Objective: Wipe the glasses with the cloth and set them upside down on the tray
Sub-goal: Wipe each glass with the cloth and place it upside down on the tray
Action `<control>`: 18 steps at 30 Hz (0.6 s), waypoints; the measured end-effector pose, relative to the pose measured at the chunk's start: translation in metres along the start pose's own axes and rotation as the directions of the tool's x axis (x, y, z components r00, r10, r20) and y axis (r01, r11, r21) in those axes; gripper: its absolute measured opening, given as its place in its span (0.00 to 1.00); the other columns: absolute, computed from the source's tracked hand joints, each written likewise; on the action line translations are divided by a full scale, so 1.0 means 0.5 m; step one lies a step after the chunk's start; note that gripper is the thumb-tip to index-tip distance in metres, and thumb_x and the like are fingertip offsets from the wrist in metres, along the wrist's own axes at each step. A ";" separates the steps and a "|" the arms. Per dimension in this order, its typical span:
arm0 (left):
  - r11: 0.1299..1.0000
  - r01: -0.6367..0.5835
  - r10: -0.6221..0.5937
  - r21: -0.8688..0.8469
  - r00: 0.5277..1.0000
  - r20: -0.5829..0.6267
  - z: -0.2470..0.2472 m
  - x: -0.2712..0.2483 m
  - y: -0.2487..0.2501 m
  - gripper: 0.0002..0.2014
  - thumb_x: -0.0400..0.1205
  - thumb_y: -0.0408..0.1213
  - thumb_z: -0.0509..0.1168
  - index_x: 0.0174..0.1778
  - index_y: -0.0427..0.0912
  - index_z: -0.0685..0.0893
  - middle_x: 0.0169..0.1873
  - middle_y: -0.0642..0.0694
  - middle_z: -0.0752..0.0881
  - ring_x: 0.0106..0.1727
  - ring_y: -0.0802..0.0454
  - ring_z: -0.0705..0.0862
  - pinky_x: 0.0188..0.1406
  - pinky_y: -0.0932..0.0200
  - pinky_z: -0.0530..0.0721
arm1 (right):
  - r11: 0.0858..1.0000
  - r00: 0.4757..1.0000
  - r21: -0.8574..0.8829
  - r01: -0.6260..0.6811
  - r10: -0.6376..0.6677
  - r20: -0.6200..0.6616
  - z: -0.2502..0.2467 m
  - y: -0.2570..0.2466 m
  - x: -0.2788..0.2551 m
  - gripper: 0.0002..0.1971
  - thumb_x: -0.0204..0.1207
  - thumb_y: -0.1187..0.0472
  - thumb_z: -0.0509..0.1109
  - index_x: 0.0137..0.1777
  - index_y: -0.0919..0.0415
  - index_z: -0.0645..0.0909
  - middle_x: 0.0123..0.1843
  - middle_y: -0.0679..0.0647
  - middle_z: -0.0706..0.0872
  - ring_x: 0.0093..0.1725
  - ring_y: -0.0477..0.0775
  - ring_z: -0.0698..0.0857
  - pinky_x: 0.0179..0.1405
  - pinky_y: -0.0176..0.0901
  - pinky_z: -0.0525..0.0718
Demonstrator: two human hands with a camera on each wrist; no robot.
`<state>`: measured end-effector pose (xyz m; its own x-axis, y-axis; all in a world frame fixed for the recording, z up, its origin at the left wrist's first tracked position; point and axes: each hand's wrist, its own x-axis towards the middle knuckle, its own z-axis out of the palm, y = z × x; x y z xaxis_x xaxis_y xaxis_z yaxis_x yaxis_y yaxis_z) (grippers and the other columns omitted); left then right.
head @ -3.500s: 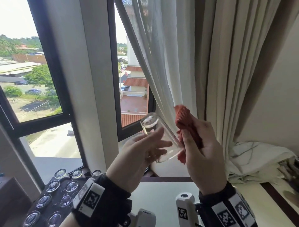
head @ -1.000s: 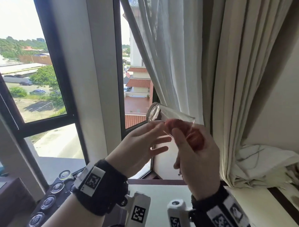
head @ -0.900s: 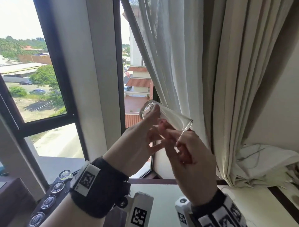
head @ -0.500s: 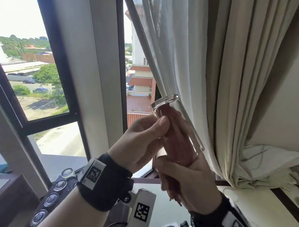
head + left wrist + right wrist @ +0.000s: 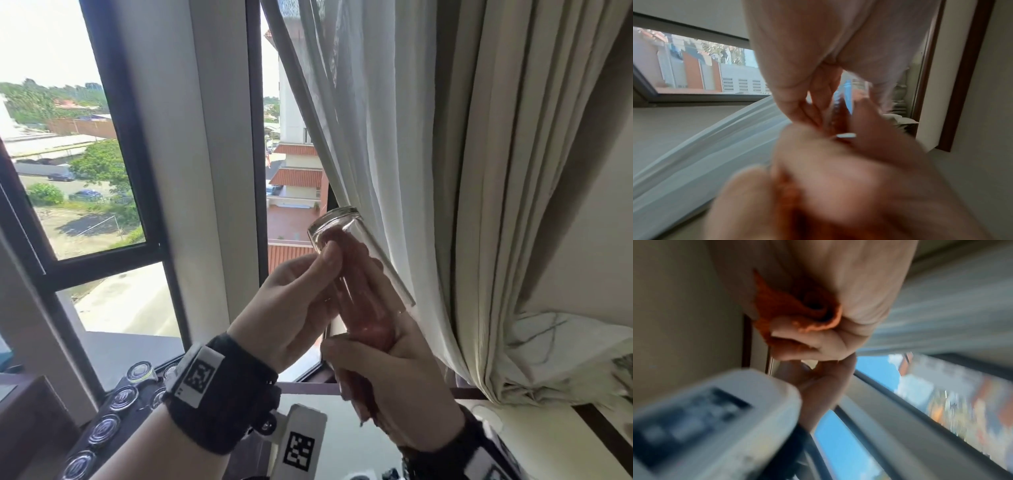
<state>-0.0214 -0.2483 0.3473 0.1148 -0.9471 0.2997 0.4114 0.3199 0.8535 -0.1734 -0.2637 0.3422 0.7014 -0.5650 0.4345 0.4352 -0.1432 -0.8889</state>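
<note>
Glass, clear and tall, the tumbler (image 5: 356,260) is held raised in front of a window, base uppermost and tilted toward the curtain. The left hand (image 5: 294,301) grips its wall, thumb pressed near the base. A red cloth (image 5: 363,308) fills the inside, pushed up through the mouth by the right hand (image 5: 397,383), whose fingers are curled round the cloth's loose tail below the rim. Below the left wrist, other glasses (image 5: 120,399) stand upside down in rows on a dark tray (image 5: 87,425). A white bench (image 5: 329,407) shows under both hands. Behind the right hand hang a sheer drape (image 5: 359,137) and a heavier cream curtain (image 5: 513,171).
</note>
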 end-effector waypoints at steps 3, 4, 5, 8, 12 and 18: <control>0.993 -0.005 0.023 0.122 0.989 -0.147 0.006 0.011 0.005 0.26 0.83 0.50 0.71 0.56 0.25 0.89 0.49 0.31 0.92 0.50 0.38 0.90 0.57 0.50 0.92 | 0.870 0.990 -0.485 0.087 -0.129 -0.053 -0.017 0.038 0.005 0.50 0.76 0.79 0.69 0.81 0.24 0.61 0.53 0.45 0.88 0.31 0.62 0.80 0.30 0.42 0.82; 0.979 -0.003 0.040 0.203 0.984 -0.175 0.009 0.011 0.007 0.24 0.81 0.50 0.72 0.51 0.28 0.91 0.46 0.32 0.93 0.47 0.40 0.91 0.56 0.51 0.93 | 0.620 0.976 -0.773 0.132 -0.216 -0.006 -0.026 0.049 0.010 0.50 0.75 0.76 0.70 0.83 0.25 0.57 0.62 0.34 0.84 0.37 0.55 0.83 0.36 0.40 0.84; 0.952 -0.007 0.067 0.305 0.980 -0.185 0.013 0.009 0.008 0.22 0.81 0.50 0.73 0.47 0.30 0.93 0.43 0.34 0.94 0.46 0.43 0.92 0.56 0.53 0.93 | 0.314 0.969 -0.942 0.119 -0.243 0.042 -0.036 0.059 0.014 0.51 0.72 0.73 0.71 0.85 0.29 0.55 0.73 0.32 0.78 0.39 0.50 0.85 0.38 0.39 0.84; 0.847 -0.056 0.141 0.529 0.983 -0.121 0.032 -0.005 0.006 0.16 0.78 0.52 0.74 0.39 0.41 0.94 0.34 0.46 0.93 0.39 0.58 0.91 0.44 0.65 0.90 | 0.147 0.948 -0.985 0.086 -0.317 0.035 -0.048 0.074 0.009 0.49 0.67 0.70 0.74 0.87 0.45 0.60 0.74 0.47 0.82 0.38 0.47 0.85 0.37 0.36 0.87; 0.981 -0.001 0.001 0.193 1.000 0.000 0.017 -0.005 -0.004 0.28 0.80 0.49 0.76 0.60 0.23 0.87 0.51 0.30 0.91 0.51 0.43 0.91 0.52 0.54 0.93 | 1.000 0.998 -0.012 -0.012 0.011 -0.060 -0.013 0.032 -0.009 0.46 0.69 0.69 0.76 0.85 0.42 0.64 0.34 0.69 0.79 0.21 0.69 0.74 0.18 0.54 0.77; 0.996 0.055 -0.058 0.075 0.997 0.045 0.003 0.013 -0.023 0.35 0.88 0.53 0.63 0.82 0.27 0.73 0.78 0.24 0.77 0.83 0.28 0.74 0.87 0.32 0.70 | 0.762 0.992 0.644 -0.060 0.117 -0.047 -0.012 0.004 0.010 0.22 0.85 0.49 0.66 0.72 0.63 0.77 0.35 0.67 0.62 0.10 0.46 0.64 0.09 0.31 0.69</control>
<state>-0.0265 -0.2580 0.3401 0.0499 -0.9620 0.2685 0.3484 0.2687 0.8980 -0.1724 -0.2719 0.3417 0.7205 -0.6153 0.3198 0.6535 0.4481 -0.6100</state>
